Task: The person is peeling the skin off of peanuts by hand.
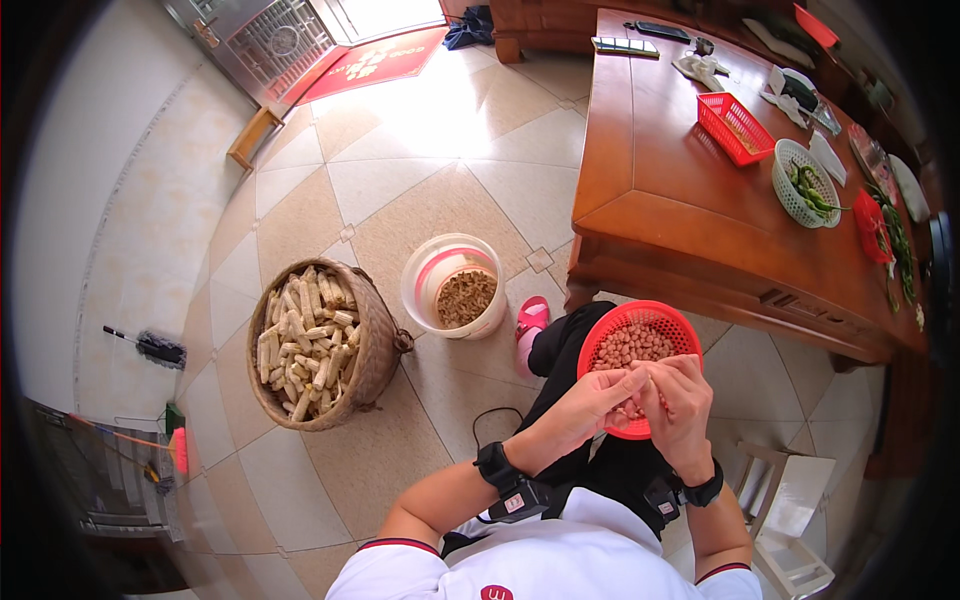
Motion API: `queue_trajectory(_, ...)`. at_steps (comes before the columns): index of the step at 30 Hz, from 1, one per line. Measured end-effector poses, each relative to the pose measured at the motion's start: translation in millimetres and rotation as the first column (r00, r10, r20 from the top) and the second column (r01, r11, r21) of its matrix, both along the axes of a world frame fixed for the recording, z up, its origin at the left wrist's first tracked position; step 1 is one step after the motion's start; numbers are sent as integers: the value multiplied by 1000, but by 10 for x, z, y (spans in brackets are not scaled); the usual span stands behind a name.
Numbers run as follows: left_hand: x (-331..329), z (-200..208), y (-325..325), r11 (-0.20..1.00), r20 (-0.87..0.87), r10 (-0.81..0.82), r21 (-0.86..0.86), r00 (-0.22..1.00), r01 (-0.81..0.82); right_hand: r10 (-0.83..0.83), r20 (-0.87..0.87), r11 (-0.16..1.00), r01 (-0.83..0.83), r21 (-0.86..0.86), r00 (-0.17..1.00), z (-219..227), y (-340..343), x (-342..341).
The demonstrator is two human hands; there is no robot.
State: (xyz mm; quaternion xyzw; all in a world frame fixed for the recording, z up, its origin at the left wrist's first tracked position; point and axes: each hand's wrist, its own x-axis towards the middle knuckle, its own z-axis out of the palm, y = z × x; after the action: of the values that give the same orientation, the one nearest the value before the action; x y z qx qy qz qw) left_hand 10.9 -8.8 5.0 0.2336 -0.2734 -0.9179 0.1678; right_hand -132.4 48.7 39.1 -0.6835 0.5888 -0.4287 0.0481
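My left hand [605, 395] and my right hand [680, 402] meet fingertip to fingertip over a round red plastic basket [592, 335]. Both are closed in a pinch; whatever is between the fingers is too small and covered to make out. Shelled pinkish peanuts [632, 344] fill the basket's bottom, and the basket rests on my lap. To the left, on the floor, a white bucket [415, 292] holds brown peanut shells [466, 297]. Farther left stands a woven basket [372, 345] heaped with bare corncobs [310, 340].
A wooden table [665, 165] at the right bears a red basket [735, 130], a pale colander [790, 195] of green peppers and a red bag [872, 225]. A white stool [790, 495] is beside me at the right. A small wooden stool [253, 137] stands near the door.
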Motion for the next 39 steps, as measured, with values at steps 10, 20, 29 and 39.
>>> queue_trajectory(10, 23, 1, -99, 998, 27, 56, 17, 998, -56, 81, -33, 995, -79, 66, 996, 17, -17, -50)
queue_trajectory(20, 19, -25, -63, 999, -39, 33, 8, 999, -32, 149, 265, 972, -191, 140, 953, 42, 3, -127)
queue_trajectory(29, 12, 198, -188, 580, 114, 380, -802, 918, -141, -42, 386, 986, -24, 164, 922, 24, 3, -238)
queue_trajectory(39, -43, 152, -135, 978, -26, 137, 162, 990, -131, 33, 95, 999, -37, 39, 995, 111, 23, -211)
